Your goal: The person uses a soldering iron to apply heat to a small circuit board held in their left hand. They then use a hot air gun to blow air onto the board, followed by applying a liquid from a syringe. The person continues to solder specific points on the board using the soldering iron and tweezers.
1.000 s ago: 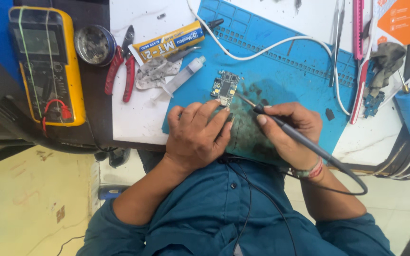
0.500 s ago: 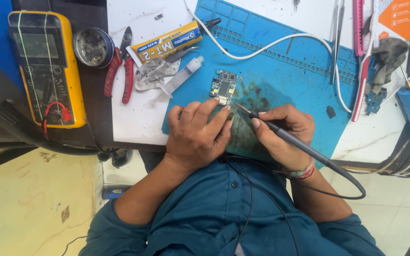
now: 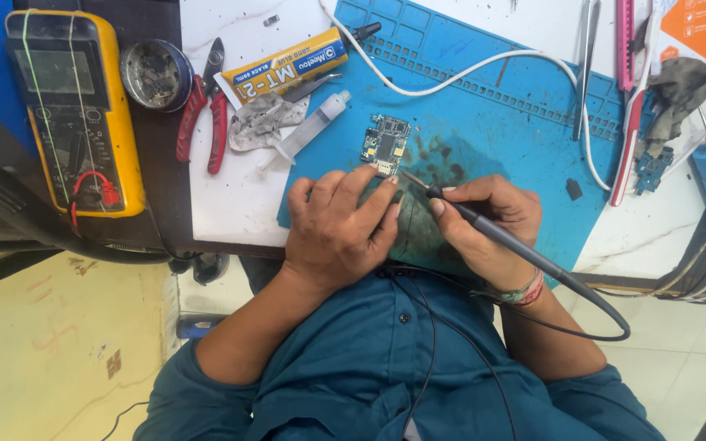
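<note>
Pinching soldering iron (image 3: 484, 233) pen-style, right hand (image 3: 492, 220), left hand (image 3: 345, 224) steadying circuit board (image 3: 386, 144)

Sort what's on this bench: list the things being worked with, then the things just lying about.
In use:
left hand
right hand
soldering iron
small circuit board
blue mat

Lying about:
yellow multimeter
red-handled cutters
glue tube
syringe
round tin
white cable

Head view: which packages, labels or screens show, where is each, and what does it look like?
Multimeter: far left, yellow case, dark body, grey rectangular screen at top.
Glue tube: top centre beside the red pliers, long, yellow with a white printed band, black nozzle.
Orange card: top right corner, orange with white print.
</note>
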